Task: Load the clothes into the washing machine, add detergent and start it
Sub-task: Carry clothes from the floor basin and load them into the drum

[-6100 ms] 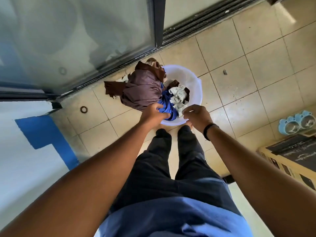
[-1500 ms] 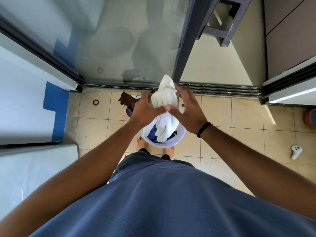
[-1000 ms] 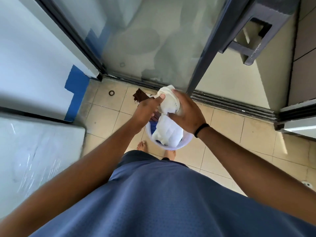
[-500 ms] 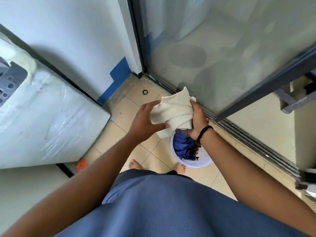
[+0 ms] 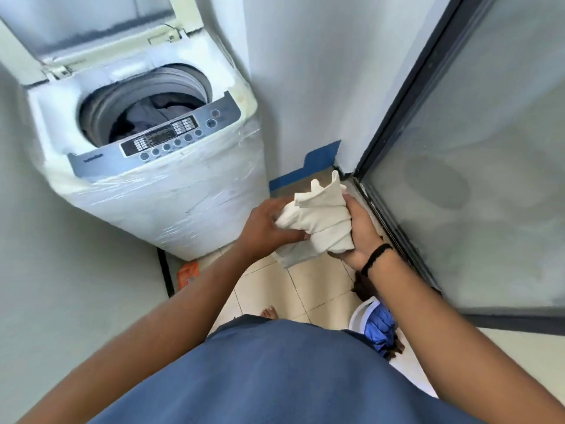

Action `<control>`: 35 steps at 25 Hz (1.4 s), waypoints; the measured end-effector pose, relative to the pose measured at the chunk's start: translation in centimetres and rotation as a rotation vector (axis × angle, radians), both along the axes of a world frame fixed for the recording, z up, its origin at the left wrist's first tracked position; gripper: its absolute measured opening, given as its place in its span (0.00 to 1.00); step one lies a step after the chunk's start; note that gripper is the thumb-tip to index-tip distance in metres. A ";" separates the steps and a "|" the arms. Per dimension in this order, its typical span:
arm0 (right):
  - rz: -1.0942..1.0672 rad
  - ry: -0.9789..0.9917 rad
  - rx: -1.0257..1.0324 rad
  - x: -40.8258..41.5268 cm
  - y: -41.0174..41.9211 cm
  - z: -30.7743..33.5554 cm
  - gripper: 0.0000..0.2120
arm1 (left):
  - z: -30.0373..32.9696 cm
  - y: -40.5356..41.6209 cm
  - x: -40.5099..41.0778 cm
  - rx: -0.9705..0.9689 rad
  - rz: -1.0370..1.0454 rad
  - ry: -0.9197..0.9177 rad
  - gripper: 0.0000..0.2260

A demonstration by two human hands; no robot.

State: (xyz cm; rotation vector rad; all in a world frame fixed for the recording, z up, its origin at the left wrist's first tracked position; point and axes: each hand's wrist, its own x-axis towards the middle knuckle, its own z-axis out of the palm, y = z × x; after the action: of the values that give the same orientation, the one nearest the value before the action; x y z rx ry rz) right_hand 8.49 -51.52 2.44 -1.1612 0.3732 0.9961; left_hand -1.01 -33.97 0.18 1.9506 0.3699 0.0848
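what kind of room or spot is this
Probably a home laundry corner or utility balcony. A top-loading washing machine stands with its lid up, a basin of clothes sits on the tiled floor, and a frosted sliding glass door is alongside.

- the tiled floor (image 5: pixel 308 289) is pale and shiny.
- the washing machine (image 5: pixel 171 191) stands on it in the corner.
- a white tub (image 5: pixel 359 316) of clothes sits on it.
- an orange packet (image 5: pixel 189 272) lies by the washer.

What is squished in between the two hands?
A bunched-up white cloth sits between them in the head view. The left hand grips one side and the right hand grips the other, in front of the washing machine.
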 end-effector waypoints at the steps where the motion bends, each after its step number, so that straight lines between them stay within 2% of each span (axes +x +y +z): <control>1: 0.013 -0.011 0.010 0.1 1.7 0.4 0.28 | 0.2 1.2 -0.2 -0.005 0.053 -0.007 0.28; 4: 0.088 -0.108 0.024 0.7 7.1 1.7 0.29 | 1.0 5.1 -0.8 0.018 0.228 -0.070 0.27; 8: 0.101 -0.205 0.028 2.6 13.6 3.1 0.22 | 2.8 9.4 0.1 0.145 0.508 -0.199 0.25; 11: 0.134 -0.298 0.040 4.8 18.2 4.0 0.27 | 3.9 13.2 2.0 0.224 0.665 -0.269 0.25; 12: 0.171 -0.322 0.045 5.7 19.9 4.3 0.25 | 4.2 14.9 2.8 0.248 0.705 -0.281 0.25; 15: 0.302 -0.343 0.073 8.7 25.7 5.2 0.14 | 5.7 20.6 5.7 0.330 0.773 -0.257 0.26; 18: 0.372 -0.400 0.101 12.0 31.1 6.3 0.11 | 6.9 25.4 8.4 0.456 0.821 -0.113 0.22; 20: 0.401 -0.450 0.097 14.5 34.5 6.3 0.11 | 7.2 28.8 10.2 0.520 0.874 -0.093 0.14; 22: 0.425 -0.483 0.104 16.0 37.0 6.4 0.17 | 7.7 31.2 11.1 0.579 0.892 -0.154 0.12; 23: 0.434 -0.497 0.115 16.7 38.4 6.3 0.20 | 8.0 32.5 11.6 0.566 0.891 -0.200 0.11; 25: 0.458 -0.509 0.124 17.3 40.8 6.3 0.24 | 9.2 34.1 12.4 0.422 0.866 -0.280 0.07; 28: 0.499 -0.565 0.165 16.9 43.7 5.7 0.33 | 11.0 35.0 13.3 0.188 0.881 -0.343 0.08; 32: 0.513 -0.792 0.204 16.0 47.1 5.8 0.45 | 12.7 38.0 13.9 0.004 0.843 -0.407 0.09; 35: 0.483 -0.975 0.234 16.9 49.4 6.8 0.48 | 15.0 40.6 14.4 -0.115 0.697 -0.445 0.11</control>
State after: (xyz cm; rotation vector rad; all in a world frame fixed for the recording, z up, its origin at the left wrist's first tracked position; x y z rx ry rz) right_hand 25.35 -2.17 9.27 -1.3985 -0.8088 0.7310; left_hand 13.41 6.60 15.20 1.5536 0.7174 0.9084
